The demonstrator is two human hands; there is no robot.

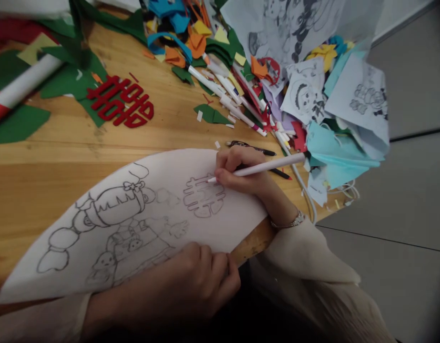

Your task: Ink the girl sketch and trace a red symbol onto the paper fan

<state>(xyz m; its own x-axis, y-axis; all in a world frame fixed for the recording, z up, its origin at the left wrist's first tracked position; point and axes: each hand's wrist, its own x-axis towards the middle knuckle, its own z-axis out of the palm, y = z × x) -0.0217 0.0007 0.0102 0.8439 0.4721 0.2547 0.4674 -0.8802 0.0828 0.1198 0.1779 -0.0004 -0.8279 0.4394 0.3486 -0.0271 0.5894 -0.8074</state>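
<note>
A large white sheet [162, 164] with a curved edge lies on the wooden table, bearing dark cartoon outlines at left and a fainter purple-pink drawing [204, 194] at right. My right hand [241, 171] is closed round a white marker [268, 165], its tip touching the purple-pink drawing. Near the sheet's lower edge rests my left hand [201, 276], its fingers curled; what they hold, if anything, is hidden. Beyond the sheet at upper left, a red felt cut-out [123, 101] of linked letters lies on the table [173, 128].
Green felt pieces [19, 124] and a white roll [30, 78] lie at left. Several markers [237, 102] and colourful scraps [196, 43] are heaped at the top. Two pens [251, 146] lie behind my right hand. Printed sheets [363, 95] and turquoise felt [341, 155] are at right.
</note>
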